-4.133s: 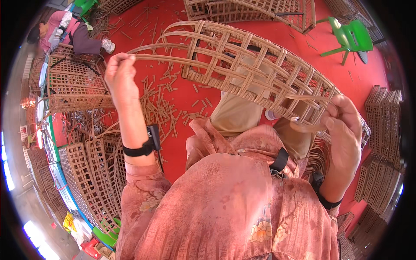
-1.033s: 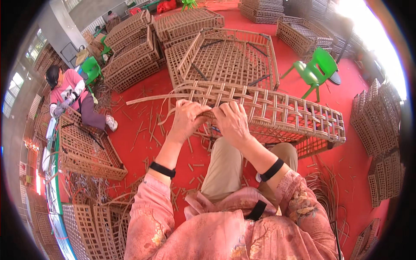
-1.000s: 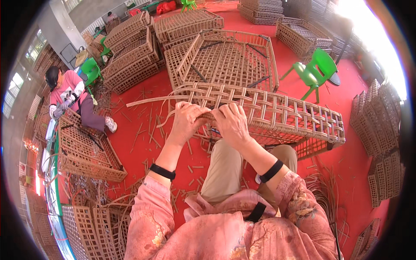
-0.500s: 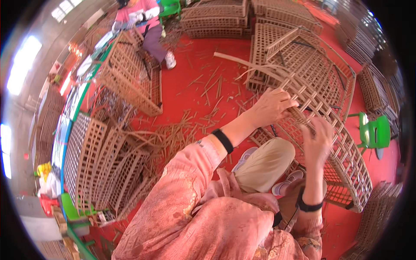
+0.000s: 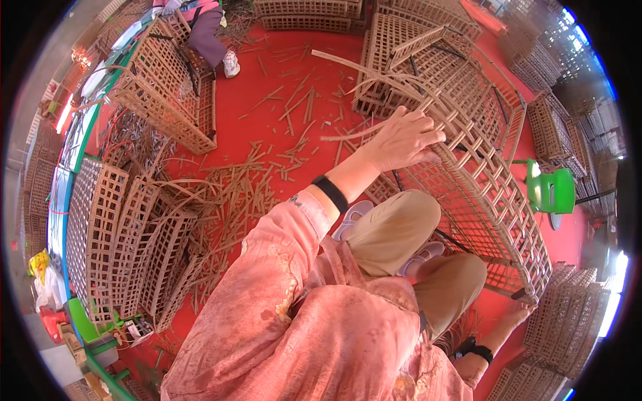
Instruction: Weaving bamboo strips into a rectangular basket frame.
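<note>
A large basket (image 5: 491, 190) of woven brown strips leans over my bent knees, its open lattice edge running from upper left to lower right. My left hand (image 5: 404, 138) is closed on the upper left part of that edge, fingers curled over the rim. Loose ends of flat strips (image 5: 348, 65) stick out past this hand to the left. Down at the basket's lower right corner, my right hand (image 5: 518, 314) grips the rim; its fingertips are partly hidden there.
Cut strips (image 5: 244, 194) litter the red floor (image 5: 267, 120). Stacked woven panels (image 5: 127, 240) stand at left, and more baskets (image 5: 428, 73) lie beyond mine. A green chair (image 5: 552, 189) is at right. A co-worker's leg (image 5: 210, 40) shows beside another basket (image 5: 170, 87) at upper left.
My right hand has gone from the middle of the basket's edge down to its lower right corner. My left hand stays at the upper part of the rim. The view has shifted somewhat.
</note>
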`<state>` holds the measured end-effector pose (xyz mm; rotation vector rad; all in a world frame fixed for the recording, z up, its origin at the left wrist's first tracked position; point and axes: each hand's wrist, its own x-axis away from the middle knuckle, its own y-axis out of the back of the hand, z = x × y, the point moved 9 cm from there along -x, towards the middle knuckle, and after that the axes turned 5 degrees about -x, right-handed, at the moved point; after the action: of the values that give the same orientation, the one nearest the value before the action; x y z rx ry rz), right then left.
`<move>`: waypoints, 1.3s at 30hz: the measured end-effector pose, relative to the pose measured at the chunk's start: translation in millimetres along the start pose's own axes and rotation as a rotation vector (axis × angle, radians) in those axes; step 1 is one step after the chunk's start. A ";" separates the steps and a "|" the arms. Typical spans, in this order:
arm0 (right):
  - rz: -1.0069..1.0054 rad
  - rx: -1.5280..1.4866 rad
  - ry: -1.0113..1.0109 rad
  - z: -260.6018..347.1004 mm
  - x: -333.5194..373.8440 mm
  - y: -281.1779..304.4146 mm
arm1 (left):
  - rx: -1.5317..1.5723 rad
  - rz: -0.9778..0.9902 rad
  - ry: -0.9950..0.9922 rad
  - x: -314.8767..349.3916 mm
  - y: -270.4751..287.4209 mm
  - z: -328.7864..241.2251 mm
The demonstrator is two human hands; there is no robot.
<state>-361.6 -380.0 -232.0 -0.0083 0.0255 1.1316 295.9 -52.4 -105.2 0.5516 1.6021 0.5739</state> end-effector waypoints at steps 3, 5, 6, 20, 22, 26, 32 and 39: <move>0.025 -0.202 -0.081 11.8 47.4 -45.8 | -0.006 -0.020 0.021 15.8 12.9 4.2; 0.042 -0.220 -0.068 33.8 81.7 -65.9 | 0.008 -0.052 0.029 30.3 28.0 9.3; 0.089 -0.151 0.008 53.9 98.8 -76.0 | 0.029 -0.076 0.046 39.3 38.5 11.8; 0.603 -0.315 0.296 189.4 222.0 -265.6 | -0.272 -0.083 0.565 194.8 202.2 47.8; 0.723 -0.353 0.288 176.4 229.4 -300.9 | -0.347 -0.125 0.590 196.4 233.2 60.1; 0.744 -0.153 0.569 115.0 251.1 -382.5 | -0.549 -0.096 0.620 204.1 284.4 84.9; 1.029 -0.220 -0.067 71.2 348.0 -453.8 | -0.681 -0.080 0.765 257.4 340.1 89.9; 1.076 -0.229 -0.032 84.9 392.2 -475.2 | -0.744 -0.081 0.770 271.7 348.5 98.5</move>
<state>236.6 -225.4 -159.8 -0.2008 -0.1458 2.2048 374.4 393.3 -92.4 -0.3421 1.9186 1.3471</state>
